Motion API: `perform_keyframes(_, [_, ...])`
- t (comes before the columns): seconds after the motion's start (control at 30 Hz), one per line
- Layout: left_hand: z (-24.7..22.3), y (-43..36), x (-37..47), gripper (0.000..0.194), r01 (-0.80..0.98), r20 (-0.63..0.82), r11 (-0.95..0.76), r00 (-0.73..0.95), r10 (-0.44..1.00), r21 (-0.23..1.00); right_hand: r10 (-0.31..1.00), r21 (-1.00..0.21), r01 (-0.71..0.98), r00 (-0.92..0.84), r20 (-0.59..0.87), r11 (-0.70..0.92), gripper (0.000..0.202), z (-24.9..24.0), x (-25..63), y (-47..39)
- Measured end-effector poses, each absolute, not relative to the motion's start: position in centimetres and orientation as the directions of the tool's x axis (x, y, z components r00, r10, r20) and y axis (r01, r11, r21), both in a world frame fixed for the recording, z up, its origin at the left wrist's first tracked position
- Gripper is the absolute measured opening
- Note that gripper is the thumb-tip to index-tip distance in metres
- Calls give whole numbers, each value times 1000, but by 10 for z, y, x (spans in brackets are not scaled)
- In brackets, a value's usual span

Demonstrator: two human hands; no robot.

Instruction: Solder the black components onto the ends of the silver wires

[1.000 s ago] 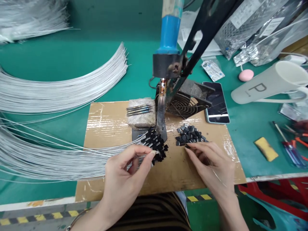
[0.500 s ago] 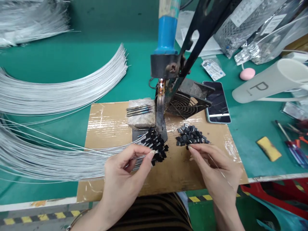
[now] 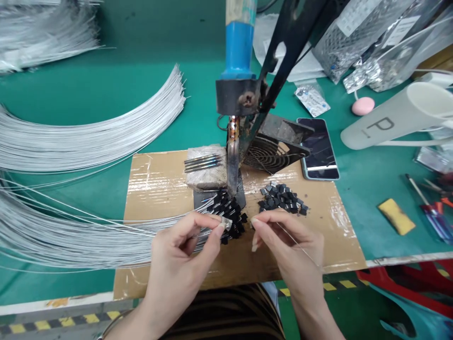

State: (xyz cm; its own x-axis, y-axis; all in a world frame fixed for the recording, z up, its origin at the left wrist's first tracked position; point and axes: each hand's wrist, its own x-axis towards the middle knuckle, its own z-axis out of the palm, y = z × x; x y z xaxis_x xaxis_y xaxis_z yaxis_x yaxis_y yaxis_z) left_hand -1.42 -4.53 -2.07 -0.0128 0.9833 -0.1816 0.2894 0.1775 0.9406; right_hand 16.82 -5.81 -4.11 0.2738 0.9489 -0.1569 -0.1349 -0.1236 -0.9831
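Note:
My left hand [image 3: 187,255] pinches a small clear piece [image 3: 226,223] between thumb and forefinger, in front of a bundle of grey wires [image 3: 106,243] with black ends [image 3: 228,210]. Facing it, my right hand [image 3: 290,241] is closed at the fingertips, and a thin wire [image 3: 297,243] runs from its fingers across the back of the hand. Anything else at those fingertips is too small to make out. Behind my right hand lies a pile of small black parts [image 3: 283,198]. A blue-handled soldering iron [image 3: 239,52] is clamped tip down above the black ends.
Cardboard [image 3: 152,189] covers the front of the green table. Behind stand a black fan [image 3: 272,153] and a wrapped block [image 3: 207,177]. A phone [image 3: 320,151], a cup [image 3: 392,118], a yellow sponge [image 3: 396,217] and screwdrivers [image 3: 437,222] lie right; another wire bundle [image 3: 106,139] lies left.
My right hand has moved left, away from the black pile and closer to my left hand, with the thin wire still in it. My left hand has barely moved.

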Motion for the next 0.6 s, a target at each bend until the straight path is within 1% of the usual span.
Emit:
perform_keyframes(0.13, [-15, -41, -14, 8, 253, -243, 232, 12, 970, 939, 948, -946, -276, 216, -233, -170, 6, -39, 157, -56])
perform_keyframes(0.23, [-12, -36, -13, 10, 196, -278, 265, 43, 959, 944, 947, -914, -348, 162, -278, -209, 5, -40, 150, -55])
perform_keyframes(0.33, [-8, -35, -12, 10, 156, -311, 300, 48, 949, 941, 943, -891, -379, 113, -312, -249, 4, -40, 147, -54])
perform_keyframes(0.5, [-1, -39, -7, 9, 124, -393, 392, -17, 920, 912, 943, -878, -402, 89, -321, -261, 3, -39, 145, -55])
perform_keyframes(0.6, [-1, -39, -7, 10, 121, -398, 398, -23, 917, 909, 942, -872, -410, 76, -326, -269, 4, -39, 145, -56])
